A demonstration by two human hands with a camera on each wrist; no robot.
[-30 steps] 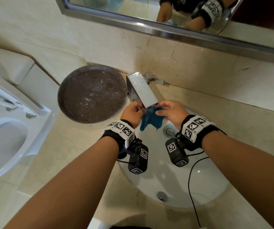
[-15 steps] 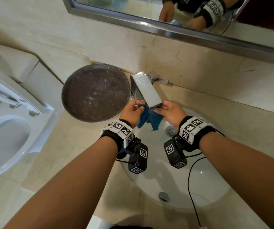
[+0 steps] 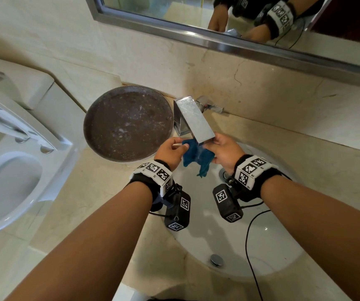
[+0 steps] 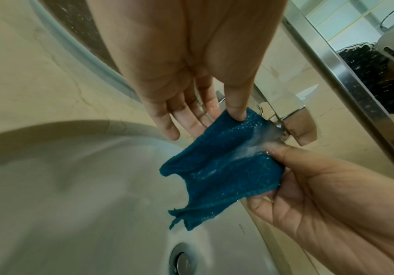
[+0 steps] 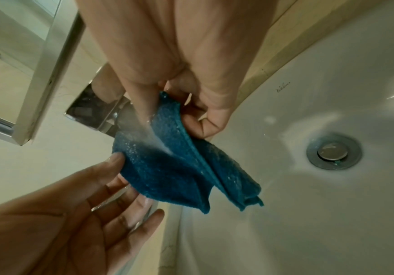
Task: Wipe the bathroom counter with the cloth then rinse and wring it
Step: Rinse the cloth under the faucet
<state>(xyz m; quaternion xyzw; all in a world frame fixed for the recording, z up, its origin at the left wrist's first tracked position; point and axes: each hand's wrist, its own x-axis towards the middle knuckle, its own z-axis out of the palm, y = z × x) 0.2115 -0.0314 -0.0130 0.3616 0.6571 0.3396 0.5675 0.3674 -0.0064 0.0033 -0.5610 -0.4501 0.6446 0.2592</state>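
A wet blue cloth point(image 3: 196, 157) hangs between both hands under the chrome faucet spout point(image 3: 196, 122), over the white sink point(image 3: 250, 240). My left hand point(image 3: 171, 152) pinches its left corner between thumb and forefinger, the other fingers straight. My right hand point(image 3: 223, 152) grips the right edge with curled fingers. In the left wrist view, water point(image 4: 254, 147) streams from the faucet point(image 4: 292, 122) onto the cloth point(image 4: 222, 171). The right wrist view shows the cloth point(image 5: 179, 167) folded and drooping, with the left hand point(image 5: 92, 201) holding it from below.
A round brown tray point(image 3: 129, 127) lies on the beige counter point(image 3: 92, 192) left of the faucet. A white toilet point(image 3: 11, 170) stands at far left. The sink drain point(image 5: 333, 151) is right of the cloth. A mirror point(image 3: 239, 22) runs along the wall above.
The hands have drawn slightly apart, spreading the cloth wider under the spout. It stays under the running water.
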